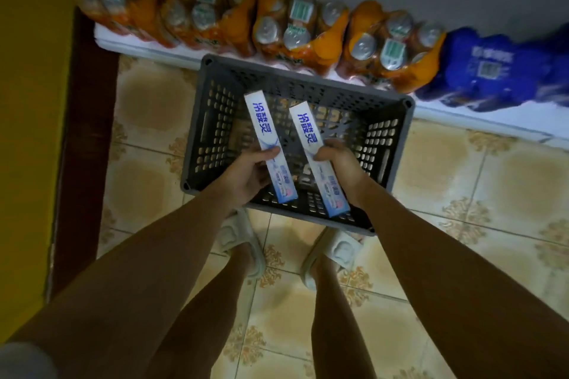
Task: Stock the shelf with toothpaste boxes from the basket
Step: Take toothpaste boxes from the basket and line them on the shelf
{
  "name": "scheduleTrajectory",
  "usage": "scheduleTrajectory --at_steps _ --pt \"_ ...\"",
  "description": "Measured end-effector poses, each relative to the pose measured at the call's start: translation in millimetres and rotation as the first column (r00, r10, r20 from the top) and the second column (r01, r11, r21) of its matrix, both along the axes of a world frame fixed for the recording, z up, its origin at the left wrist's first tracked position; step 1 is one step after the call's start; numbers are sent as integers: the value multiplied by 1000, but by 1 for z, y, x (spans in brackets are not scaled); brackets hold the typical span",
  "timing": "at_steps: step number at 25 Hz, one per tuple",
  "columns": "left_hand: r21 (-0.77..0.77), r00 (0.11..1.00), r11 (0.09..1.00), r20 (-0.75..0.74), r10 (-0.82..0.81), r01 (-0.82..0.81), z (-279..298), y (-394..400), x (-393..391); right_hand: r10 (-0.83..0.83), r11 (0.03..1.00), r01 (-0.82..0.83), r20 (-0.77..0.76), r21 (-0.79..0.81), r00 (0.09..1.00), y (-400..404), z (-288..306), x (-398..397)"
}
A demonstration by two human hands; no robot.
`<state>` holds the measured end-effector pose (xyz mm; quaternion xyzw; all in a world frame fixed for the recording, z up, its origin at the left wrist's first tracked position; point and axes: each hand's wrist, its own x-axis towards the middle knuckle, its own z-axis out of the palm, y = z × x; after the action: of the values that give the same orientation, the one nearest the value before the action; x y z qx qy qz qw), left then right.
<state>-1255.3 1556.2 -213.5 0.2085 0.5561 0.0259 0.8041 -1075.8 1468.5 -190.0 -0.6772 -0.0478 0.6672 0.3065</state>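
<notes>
Tiled floor (462,181), grey basket (397,144), left hand (246,175) and right hand (341,169) each gripping toothpaste box (268,144)

1. The basket (212,120) looks like dark grey plastic, matt, its walls pierced with rows of holes.
2. The two toothpaste boxes (270,148) (318,160) look like printed cardboard, white and blue, smooth with a slight sheen.
3. The orange bottle packs (295,28) are wrapped in glossy clear plastic film; the blue pack (492,71) is wrapped likewise.
4. The floor (462,175) is glazed tile, patterned beige, smooth and faintly shiny.
5. The slippers (237,237) look like matt pale rubber or foam.
</notes>
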Motion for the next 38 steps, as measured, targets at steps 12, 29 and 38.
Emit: scheduleTrajectory --at_steps 12,29,38 --pt "125 983 982 103 -154 141 346 -35 12 277 938 -312 214 153 937 -43 357 2" --pt "727 813 464 -224 -538 507 747 91 17 402 548 -800 762 243 508 24 722 79" --pt "886 892 363 -110 -439 288 878 86 6 -23 604 -575 733 553 680 -3 832 96"
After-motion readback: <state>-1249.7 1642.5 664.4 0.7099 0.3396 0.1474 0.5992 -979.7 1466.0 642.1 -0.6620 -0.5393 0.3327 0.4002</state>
